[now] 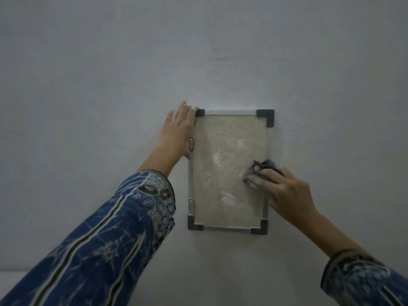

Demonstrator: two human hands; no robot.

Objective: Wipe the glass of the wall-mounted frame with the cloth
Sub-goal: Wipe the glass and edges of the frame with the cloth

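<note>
A plain grey-white wall [110,74] fills my whole view, bare apart from some faint scuffs. The frame [229,111] hangs on it a little right of centre, upright and taller than wide: thin pale metal rails with dark corner caps [266,117] at all four corners. Its glass [227,164] is cloudy beige with several whitish smears, one near the middle and another lower down. Two small metal clips [191,144] sit on the left rail, one at mid-height and one near the bottom corner.

My right hand [284,193] lies over the right edge of the frame, fingers spread and pressing a crumpled dark grey cloth [263,168] flat against the glass at about mid-height on the right side. The grip there is loose and splayed; the cloth bunches out above and left of the fingertips.

My left hand [178,131] rests open, palm to the wall, along the frame's upper left edge. Its fingertips reach up beside the top-left corner cap, and the thumb side touches the left rail just by the upper clip. It holds nothing.

Both forearms wear blue patterned sleeves [106,239].
</note>
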